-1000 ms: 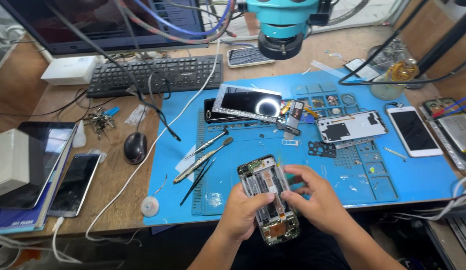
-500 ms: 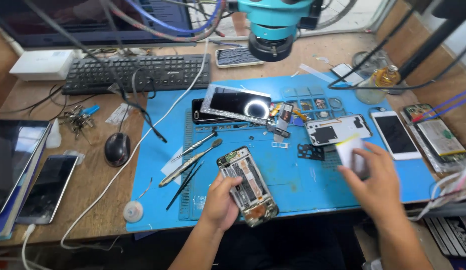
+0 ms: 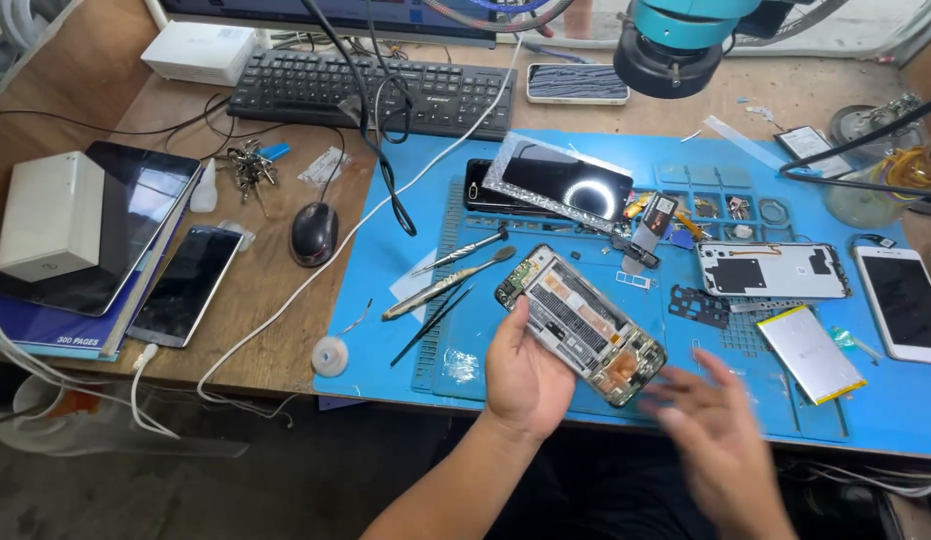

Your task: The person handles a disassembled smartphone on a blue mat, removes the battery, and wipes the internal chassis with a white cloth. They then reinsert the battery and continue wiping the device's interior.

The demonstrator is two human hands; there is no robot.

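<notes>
The fingers [image 3: 513, 318] of the left hand [image 3: 525, 375] are wrapped around an opened phone [image 3: 581, 325], held tilted low in the middle of the frame, just above the blue mat [image 3: 425, 260]. The right hand [image 3: 710, 420] is blurred at the lower right, with fingers spread and nothing held. A flat battery [image 3: 811, 353] is seen on the mat at the right. Farther up, a keyboard [image 3: 370, 92] is laid on the desk.

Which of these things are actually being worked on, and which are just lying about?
In hand:
opened phone, gripped by the left hand
right hand, blurred, beside it
flat battery
tweezers

Lying about:
keyboard
mouse
white phone
keys
tablet
</notes>
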